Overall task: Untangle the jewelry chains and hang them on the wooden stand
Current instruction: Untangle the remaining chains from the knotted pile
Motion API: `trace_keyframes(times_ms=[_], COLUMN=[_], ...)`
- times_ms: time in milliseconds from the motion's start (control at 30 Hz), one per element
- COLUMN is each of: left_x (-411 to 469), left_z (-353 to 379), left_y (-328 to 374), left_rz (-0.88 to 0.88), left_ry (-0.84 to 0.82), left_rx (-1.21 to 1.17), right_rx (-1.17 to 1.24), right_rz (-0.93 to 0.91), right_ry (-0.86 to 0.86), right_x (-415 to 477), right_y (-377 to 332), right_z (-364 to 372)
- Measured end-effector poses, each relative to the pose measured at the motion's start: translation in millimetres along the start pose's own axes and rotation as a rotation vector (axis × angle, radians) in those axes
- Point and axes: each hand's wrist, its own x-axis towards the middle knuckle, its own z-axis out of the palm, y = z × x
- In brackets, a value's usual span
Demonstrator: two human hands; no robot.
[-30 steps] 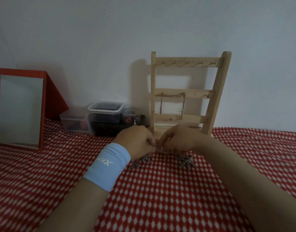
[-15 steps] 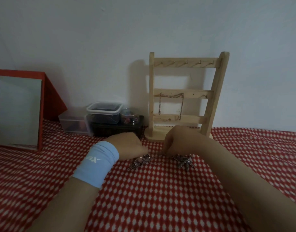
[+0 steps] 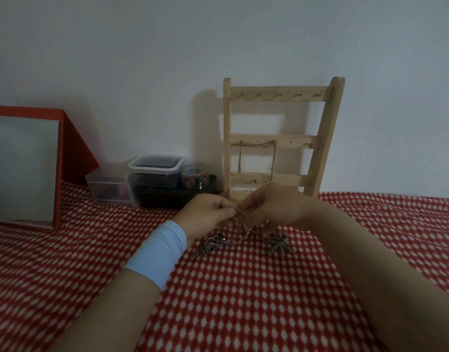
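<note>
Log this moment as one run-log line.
hands: left, right pinch chain | tangle on cloth | stand: one chain hung

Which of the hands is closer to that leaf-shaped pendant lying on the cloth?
The right hand: it is just above and left of the leaf pendant. The left hand is farther left, over the tangled clump. Both pinch the chain.

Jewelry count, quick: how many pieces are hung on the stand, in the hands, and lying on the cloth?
Hung on the wooden stand: 1, a chain
Held between left hand and right hand: 1, a thin chain
Lying on the cloth: 2, a tangled clump and a leaf-shaped piece
Total: 4
</note>
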Motion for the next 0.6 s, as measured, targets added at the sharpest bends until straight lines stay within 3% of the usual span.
trace_keyframes(times_ms=[233,467,600], left_x=[-0.2,-2.3,-4.3], left_z=[5.6,3.7,6.0], left_y=[-1.6,0.2,1.9], left_rz=[-0.05,0.095,0.147], left_ry=[0.0,0.054,0.029], left_rx=[-0.221,-0.003,0.239], right_rx=[0.065,0.003,-0.098], right_rz=[0.105,0.098,0.089], right_ry=[-0.025,0.095,0.091], right_x=[0.9,3.0,4.5], right_y=[4.3,2.7,6.1], right_z=[-4.6,0.4,-2.9])
